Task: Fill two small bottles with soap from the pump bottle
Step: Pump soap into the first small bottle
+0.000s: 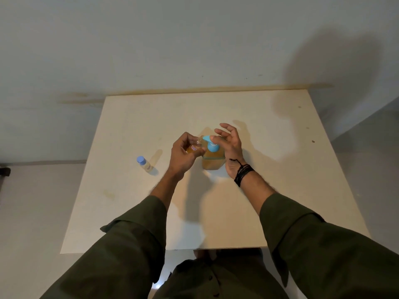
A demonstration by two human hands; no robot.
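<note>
Nearest: dark olive long sleeves (121, 244) reaching forward over the near edge of the pale cream square worktop (269, 201). Black cord bracelets (243, 173) wound round the right wrist.

Mid-worktop, standing upright: clear pump bottle of amber soap with a light blue pump head (212, 156), long axis vertical, spout pointing left toward the left hand. Soap level high in the body.

Left hand (183, 155) just left of the pump, fingers curled round a small clear bottle holding amber soap, with a red-and-blue label (194, 147). Small bottle tilted, long axis slanting up and right, open neck aimed at the tip of the spout and just beside it; contact cannot be told. No cap on it.

Right hand (228, 143) at the right side of the pump, fingers (224, 128) spread and loosely bent, gripping nothing; thumb lying over the top of the pump head, pressure cannot be told.

Further left, well apart from the hands: second small clear bottle with a periwinkle blue cap (145, 164), capped, standing on the worktop, contents unclear.

Beyond: far worktop edge against a plain grey-white wall (194, 39), with shadows of the arms on both.
</note>
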